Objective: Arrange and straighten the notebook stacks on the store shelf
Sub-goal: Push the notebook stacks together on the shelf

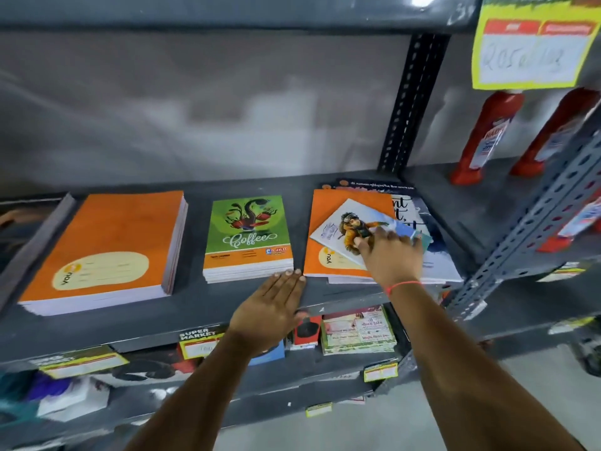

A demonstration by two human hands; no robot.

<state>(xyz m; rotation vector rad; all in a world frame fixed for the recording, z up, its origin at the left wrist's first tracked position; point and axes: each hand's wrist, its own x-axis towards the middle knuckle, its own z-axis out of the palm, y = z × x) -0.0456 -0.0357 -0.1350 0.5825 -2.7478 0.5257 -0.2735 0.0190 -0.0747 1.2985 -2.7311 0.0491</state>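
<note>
Three notebook groups lie on the grey shelf. A thick orange stack sits at the left and a green "Coffee" stack in the middle. The untidy right stack has an orange notebook on top, and a small white notebook with a cartoon figure lies skewed across it. My right hand rests flat on that small notebook, fingers spread. My left hand lies palm down on the shelf, fingertips at the front edges of the green stack and the right stack.
A perforated metal upright stands behind the right stack and another upright crosses at the right. Red bottles stand on the neighbouring shelf. A yellow price sign hangs above. More goods lie on the lower shelf.
</note>
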